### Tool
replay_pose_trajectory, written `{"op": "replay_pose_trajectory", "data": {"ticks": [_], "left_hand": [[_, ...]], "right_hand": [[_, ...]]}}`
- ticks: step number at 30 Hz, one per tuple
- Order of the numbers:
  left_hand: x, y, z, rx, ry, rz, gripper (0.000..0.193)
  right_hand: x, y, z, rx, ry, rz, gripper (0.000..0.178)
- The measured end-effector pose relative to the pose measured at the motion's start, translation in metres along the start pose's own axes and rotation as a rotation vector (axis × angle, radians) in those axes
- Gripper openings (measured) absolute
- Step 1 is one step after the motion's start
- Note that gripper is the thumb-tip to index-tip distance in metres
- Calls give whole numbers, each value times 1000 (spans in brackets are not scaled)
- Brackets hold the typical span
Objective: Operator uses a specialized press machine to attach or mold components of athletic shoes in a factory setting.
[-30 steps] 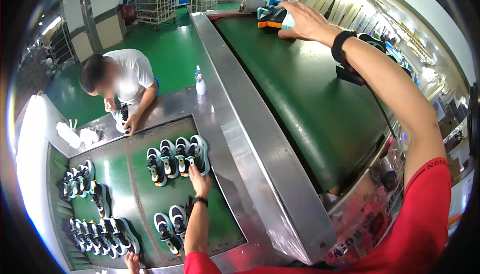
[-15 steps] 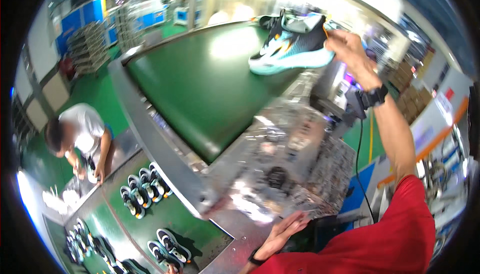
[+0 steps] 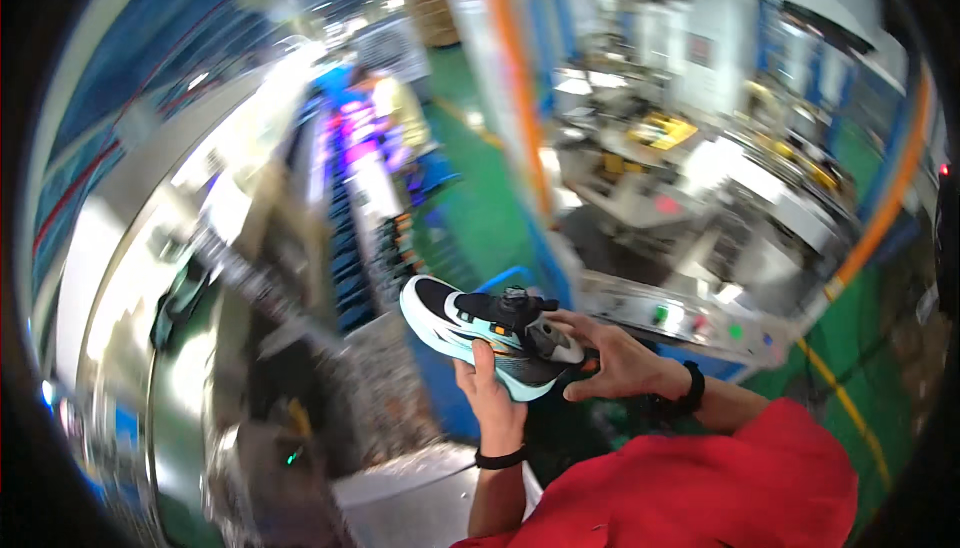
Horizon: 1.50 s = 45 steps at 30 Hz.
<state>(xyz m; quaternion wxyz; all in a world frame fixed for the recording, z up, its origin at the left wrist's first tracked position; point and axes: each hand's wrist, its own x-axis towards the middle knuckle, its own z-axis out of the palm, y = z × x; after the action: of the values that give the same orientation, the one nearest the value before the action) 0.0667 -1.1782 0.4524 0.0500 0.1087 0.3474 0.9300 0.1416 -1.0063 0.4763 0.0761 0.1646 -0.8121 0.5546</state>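
A black, white and pale-blue sneaker [image 3: 462,336] is held up in front of my body, its toe pointing to the upper left. My left hand [image 3: 490,395] grips it from below, with the thumb pressed on the side of the midsole. At the heel and collar, my right hand [image 3: 625,360] curls round the back of the sneaker, thumb low and fingers near the opening. The lace area and tongue face upward. Dark bands circle both wrists.
A metal machine with a control panel [image 3: 690,323] of coloured buttons stands beyond my right hand. To the left runs a blurred conveyor [image 3: 350,258]. A dark shoe-like thing [image 3: 180,298] lies farther left. Green floor [image 3: 470,188] shows between the machines.
My view has swung right, away from the green conveyor belt. The sneaker, earlier in my right hand over that belt, is now close to me with both hands on it.
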Motion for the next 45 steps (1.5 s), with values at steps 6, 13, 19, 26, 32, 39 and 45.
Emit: {"op": "replay_pose_trajectory", "data": {"ticks": [6,13,19,26,32,39,45], "left_hand": [[-13,-150,136,516,-555,-281,50],[-8,-348,243,721,-1083,-608,57],[17,-564,326,1113,-1034,86,51],[54,-702,383,1469,-827,-193,94],[97,-706,383,1602,-596,-492,78],[135,-526,382,546,-479,-1166,24],[118,-296,254,720,-479,-854,55]], "right_hand": [[-106,25,-121,266,807,231,73],[-272,93,-231,203,1549,366,54],[-354,104,-306,79,1756,343,50],[-390,94,-365,-111,1868,549,49],[-379,111,-447,-364,1748,707,50],[-231,191,-665,-616,1003,1096,63],[-65,340,-609,-603,652,1274,61]]}}
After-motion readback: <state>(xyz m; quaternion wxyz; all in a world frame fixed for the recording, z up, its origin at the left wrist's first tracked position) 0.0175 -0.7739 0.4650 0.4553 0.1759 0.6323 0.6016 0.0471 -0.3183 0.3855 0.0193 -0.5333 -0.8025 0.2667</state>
